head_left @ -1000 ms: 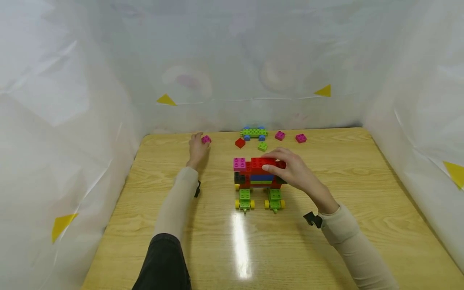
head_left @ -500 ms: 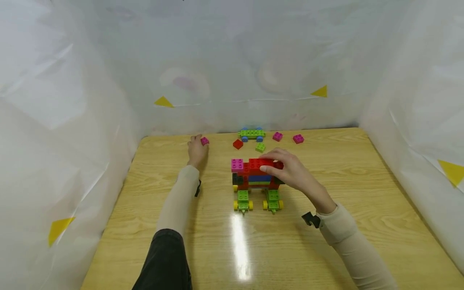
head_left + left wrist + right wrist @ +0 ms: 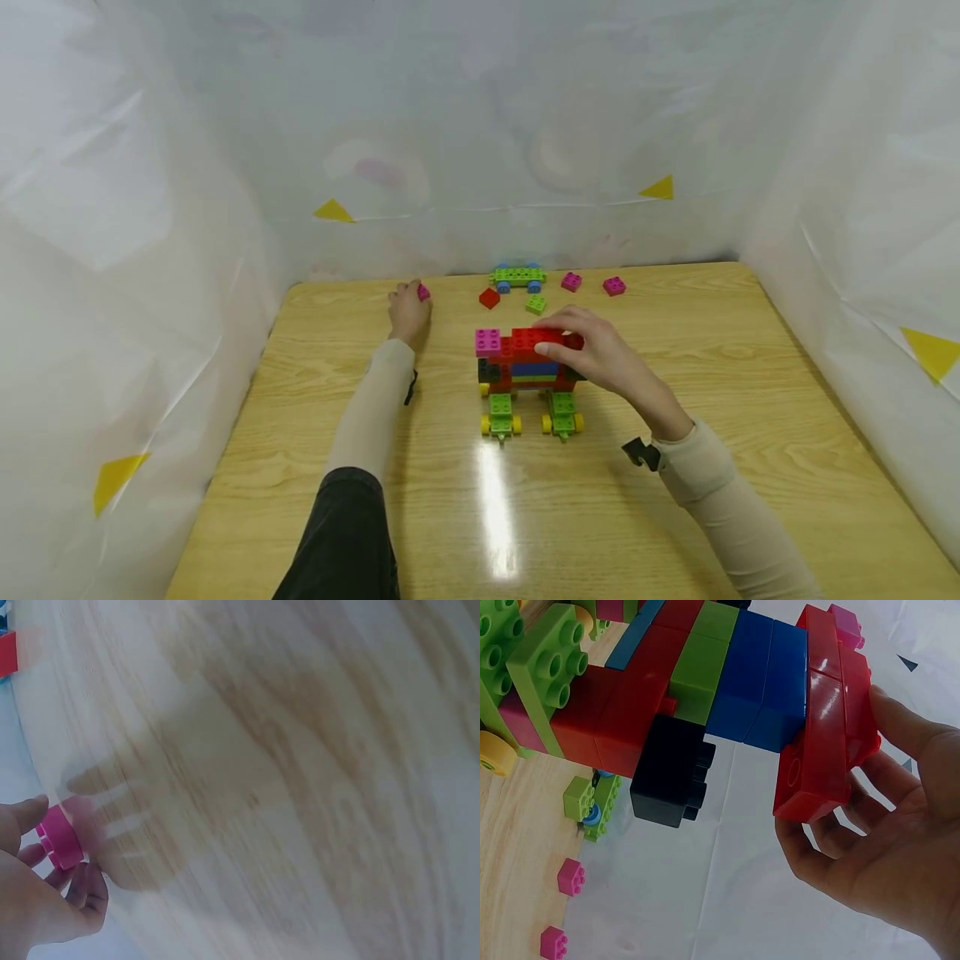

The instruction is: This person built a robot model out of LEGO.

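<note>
My left hand (image 3: 409, 313) reaches to the far left of the table, thumb and fingers pinching a small pink brick (image 3: 63, 837) from both sides. It sits at the table's surface near the back edge. At the middle stands a tall build (image 3: 534, 375) of red, blue, black and green bricks on green wheeled bases with yellow wheels. A pink brick (image 3: 487, 342) tops its left end. My right hand (image 3: 603, 354) grips the top red brick (image 3: 861, 705) of this build, thumb on the near side and fingers behind and below.
Behind the build lie a green base with blue wheels (image 3: 517, 277), a red brick (image 3: 490, 298), a green brick (image 3: 536, 304) and two pink bricks, one (image 3: 572, 282) left of the other (image 3: 614, 286). White sheeting (image 3: 480, 167) walls the table's back and sides.
The left fingers have closed further over the pink brick, hiding more of it. The right hand keeps its hold on the build; the whole head view has shifted slightly.
</note>
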A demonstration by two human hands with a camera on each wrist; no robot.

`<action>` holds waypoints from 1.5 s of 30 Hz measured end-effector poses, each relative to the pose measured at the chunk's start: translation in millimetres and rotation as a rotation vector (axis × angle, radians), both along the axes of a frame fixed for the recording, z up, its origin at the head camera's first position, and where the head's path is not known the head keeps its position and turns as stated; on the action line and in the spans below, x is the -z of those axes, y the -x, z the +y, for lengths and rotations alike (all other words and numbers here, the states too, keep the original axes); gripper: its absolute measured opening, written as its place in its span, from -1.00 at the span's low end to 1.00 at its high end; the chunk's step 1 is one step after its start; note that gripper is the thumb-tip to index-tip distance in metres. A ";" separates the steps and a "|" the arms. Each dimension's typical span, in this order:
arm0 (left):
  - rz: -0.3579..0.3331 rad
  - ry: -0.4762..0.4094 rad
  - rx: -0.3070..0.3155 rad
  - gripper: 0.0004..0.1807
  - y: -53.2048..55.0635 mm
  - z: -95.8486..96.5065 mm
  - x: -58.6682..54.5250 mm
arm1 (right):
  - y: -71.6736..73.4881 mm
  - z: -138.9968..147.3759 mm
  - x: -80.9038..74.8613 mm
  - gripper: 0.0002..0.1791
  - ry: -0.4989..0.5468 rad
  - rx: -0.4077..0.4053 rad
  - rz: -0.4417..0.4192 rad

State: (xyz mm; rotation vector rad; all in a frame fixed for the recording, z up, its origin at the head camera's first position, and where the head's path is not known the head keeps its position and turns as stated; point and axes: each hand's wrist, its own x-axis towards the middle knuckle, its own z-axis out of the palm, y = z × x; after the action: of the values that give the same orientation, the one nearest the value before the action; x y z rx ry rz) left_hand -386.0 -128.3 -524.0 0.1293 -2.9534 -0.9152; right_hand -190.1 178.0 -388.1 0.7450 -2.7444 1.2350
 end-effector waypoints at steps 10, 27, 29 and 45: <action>0.047 0.000 -0.013 -0.55 -3.1 -3.8 3.7 | -1.0 -2.5 -1.9 -0.63 0.008 -0.004 -0.001; 0.185 -0.361 0.085 -0.55 -30.1 -3.8 -10.9 | -0.2 -2.4 -2.3 -0.61 0.005 -0.002 0.001; 0.204 -0.400 0.105 -0.56 -34.9 -2.8 -14.7 | -0.4 -2.5 -2.4 -0.61 0.003 -0.005 -0.003; 0.211 -0.654 0.368 -0.51 -109.8 8.0 -71.6 | -0.1 -3.8 -2.5 -0.62 0.006 0.001 0.010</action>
State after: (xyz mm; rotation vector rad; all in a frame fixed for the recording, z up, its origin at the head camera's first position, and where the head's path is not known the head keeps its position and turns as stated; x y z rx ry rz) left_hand -276.3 -120.4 -452.4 -0.4726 -2.4110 -1.7811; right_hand -190.0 174.1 -385.5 0.7477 -2.7321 1.2351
